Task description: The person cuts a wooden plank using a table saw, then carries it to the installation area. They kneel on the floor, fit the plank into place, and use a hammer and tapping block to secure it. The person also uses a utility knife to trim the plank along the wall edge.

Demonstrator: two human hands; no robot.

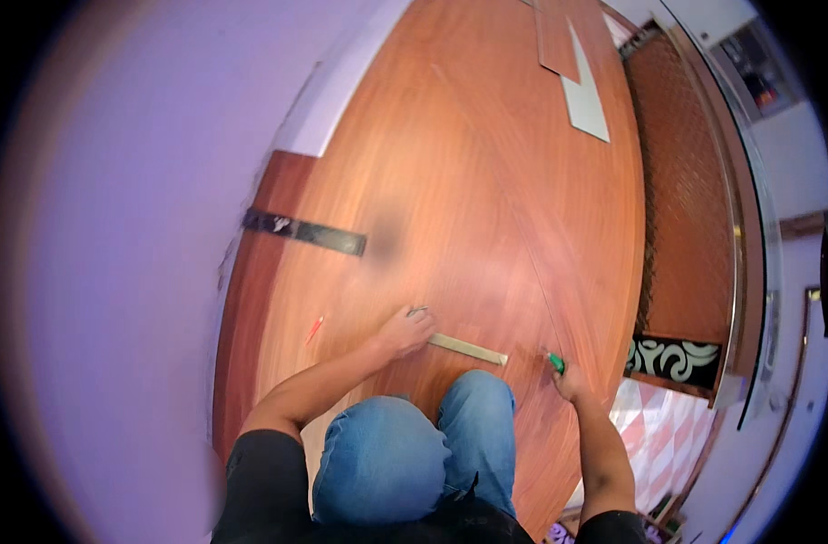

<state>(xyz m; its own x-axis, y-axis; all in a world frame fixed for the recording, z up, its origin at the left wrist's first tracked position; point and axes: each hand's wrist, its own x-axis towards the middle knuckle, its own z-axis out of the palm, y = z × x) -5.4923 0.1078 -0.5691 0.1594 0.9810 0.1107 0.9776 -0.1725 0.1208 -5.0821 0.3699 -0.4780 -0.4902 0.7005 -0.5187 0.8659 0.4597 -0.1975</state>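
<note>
My left hand (405,331) is closed on the wood-grain sheet (468,172) beside the left end of a narrow pale strip (468,347); a small dark piece shows at its fingertips, too small to name. My right hand (568,383) grips a green-handled tool (555,361) just beyond the strip's right end, beside a thin line on the sheet. Left of my left hand lies a thin red pencil-like item (314,331). My knees, in jeans (382,462), rest on the sheet between my arms.
A dark patterned strip (305,234) lies across the left edge. Offcut panels (583,109) lie at the far right. A pale wall (115,272) borders the left. Right of the sheet are a brown padded panel (686,199) and a pink checked surface (658,426).
</note>
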